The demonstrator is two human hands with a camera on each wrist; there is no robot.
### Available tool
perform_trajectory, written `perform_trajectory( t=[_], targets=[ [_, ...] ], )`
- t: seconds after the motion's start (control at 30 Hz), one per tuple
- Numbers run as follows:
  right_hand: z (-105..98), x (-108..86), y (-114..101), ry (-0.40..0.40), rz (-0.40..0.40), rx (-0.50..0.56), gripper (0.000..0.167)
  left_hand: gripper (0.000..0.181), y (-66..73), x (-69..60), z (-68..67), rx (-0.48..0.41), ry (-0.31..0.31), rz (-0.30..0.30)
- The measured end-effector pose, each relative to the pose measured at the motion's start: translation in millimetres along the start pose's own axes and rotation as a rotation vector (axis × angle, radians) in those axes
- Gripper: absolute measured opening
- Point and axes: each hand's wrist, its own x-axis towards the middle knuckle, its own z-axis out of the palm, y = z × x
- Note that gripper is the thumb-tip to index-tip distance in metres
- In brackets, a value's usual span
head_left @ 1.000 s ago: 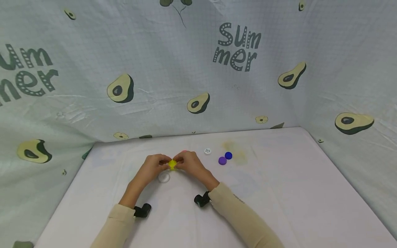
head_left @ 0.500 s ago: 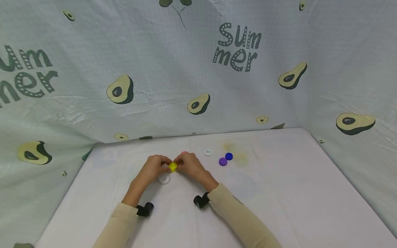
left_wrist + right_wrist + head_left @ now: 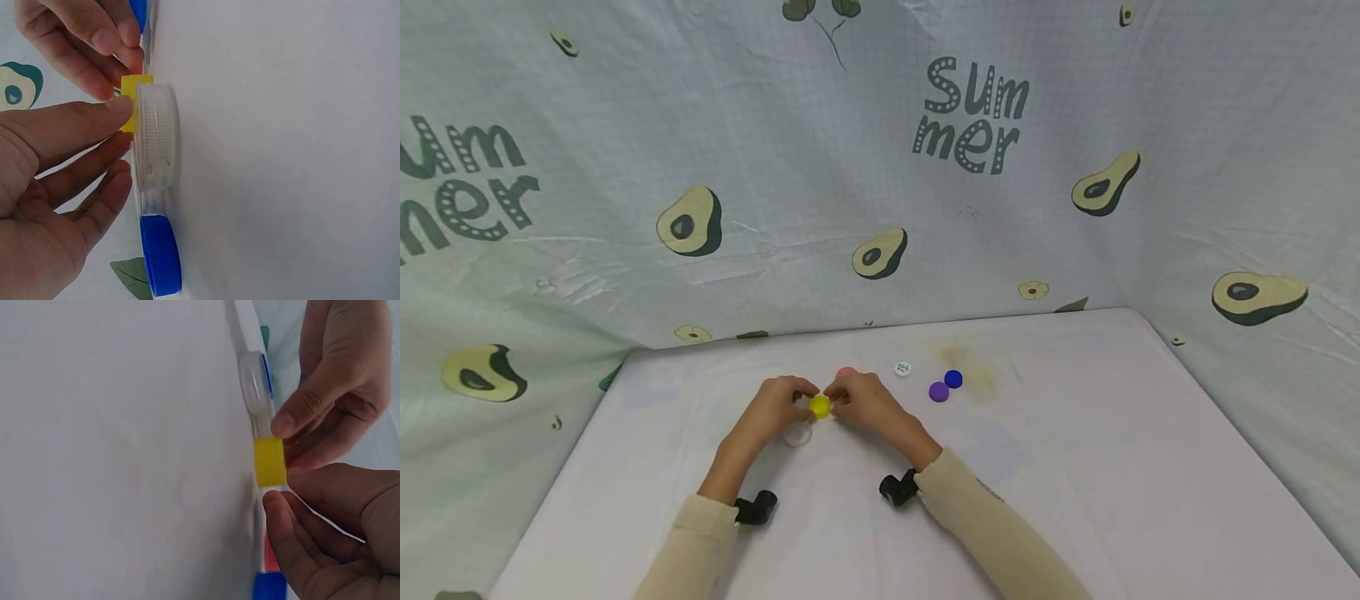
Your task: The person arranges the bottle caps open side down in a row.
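A yellow bottle cap (image 3: 819,406) is at the fingertips of my left hand (image 3: 777,410), whose thumb and fingers pinch its edge. The left wrist view has the left hand (image 3: 69,162) with its thumb on the yellow cap (image 3: 128,106). My right hand (image 3: 867,406) is just right of the cap, fingers bent loosely, with a small gap in the head view. The right wrist view puts the right hand (image 3: 344,531) beside the yellow cap (image 3: 270,462), gripping nothing. A clear round lid (image 3: 797,433) lies in front of the left hand.
Beyond the right hand lies a pink cap (image 3: 846,372), partly hidden. A white cap (image 3: 902,368), a purple cap (image 3: 938,392) and a blue cap (image 3: 953,379) lie farther right. In the left wrist view, another blue cap (image 3: 161,256) sits past the clear lid.
The right hand's fingertips have come off the yellow cap and shifted slightly right. The left hand stays at the cap. The other caps have kept their places.
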Motion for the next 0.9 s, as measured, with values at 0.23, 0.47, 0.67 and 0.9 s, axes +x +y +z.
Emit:
perform_trajectory(
  t=[0.23,0.47,0.67,0.9],
  targets=[
    [-26,-24.1,17,0.007,-0.032,0.013,0.025,0.032,6.8,-3.6,7.2,-0.007,0.031,0.019],
    [-55,-47.8,33,0.088,0.029,-0.033,0.025,0.032,25.5,-2.2,16.7,-0.033,0.041,0.045],
    [-71,-65.5,45,0.135,0.031,-0.074,0.024,0.030,39.7,-1.2,26.6,-0.089,0.051,0.094],
    [-84,-78.7,56,0.164,0.048,-0.100,0.022,0.026,46.7,-0.5,35.2,-0.157,0.053,0.142]
  ],
)
